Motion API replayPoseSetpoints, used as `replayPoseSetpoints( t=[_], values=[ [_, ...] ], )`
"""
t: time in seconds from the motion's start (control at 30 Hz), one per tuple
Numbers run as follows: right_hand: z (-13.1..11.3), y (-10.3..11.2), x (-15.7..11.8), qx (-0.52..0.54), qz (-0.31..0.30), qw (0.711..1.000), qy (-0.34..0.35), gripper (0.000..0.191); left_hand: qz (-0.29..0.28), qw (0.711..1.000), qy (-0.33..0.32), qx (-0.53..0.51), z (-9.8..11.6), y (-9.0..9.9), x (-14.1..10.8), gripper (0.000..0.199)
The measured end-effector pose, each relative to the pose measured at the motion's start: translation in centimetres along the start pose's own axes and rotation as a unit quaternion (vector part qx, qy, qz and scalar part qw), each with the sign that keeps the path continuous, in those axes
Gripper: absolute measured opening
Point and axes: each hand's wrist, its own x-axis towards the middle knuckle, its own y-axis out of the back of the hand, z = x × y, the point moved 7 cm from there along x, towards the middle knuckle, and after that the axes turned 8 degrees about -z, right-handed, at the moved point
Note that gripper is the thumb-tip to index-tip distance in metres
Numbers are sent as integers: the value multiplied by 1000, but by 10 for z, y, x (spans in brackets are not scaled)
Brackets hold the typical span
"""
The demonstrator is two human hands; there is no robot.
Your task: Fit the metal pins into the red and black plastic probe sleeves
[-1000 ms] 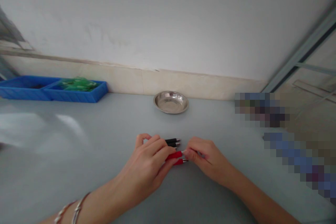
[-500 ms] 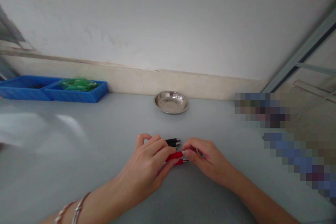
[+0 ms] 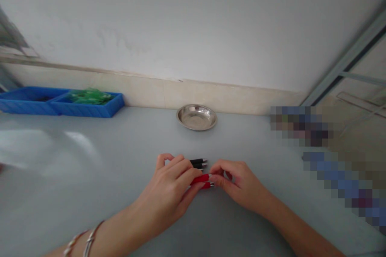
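Between thumb and fingers, my left hand (image 3: 173,180) grips a red pen (image 3: 202,178) whose silver tip points right. My right hand (image 3: 232,176) pinches at that tip with thumb and forefinger. A second red pen (image 3: 207,185) lies just below, partly covered by my left thumb. Several black pens (image 3: 197,163) with silver tips lie side by side above the red ones, their left ends hidden under my left hand.
A shallow round metal dish (image 3: 196,118) stands near the wall. At the back left is a blue divided tray (image 3: 84,110) with green plastic pieces (image 3: 92,96) in its right compartment and dark bits in the left. Blurred patches cover the right edge.
Both hands stay almost in place. My right fingers have shifted very slightly at the red pen's tip.
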Motion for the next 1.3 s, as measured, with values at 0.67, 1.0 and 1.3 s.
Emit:
replayPoseSetpoints(
  t=[0.67,1.0,1.3],
  values=[
    [6,-3,0,141,-7,990,-26,12,-8,1000,3,-7,2,2,1,8],
    [5,1,0,122,13,992,-5,11,9,1000,-1,0,4,6,1,10],
    [-1,5,-1,70,41,996,26,7,15,1000,13,-3,3,6,0,10]
  ],
)
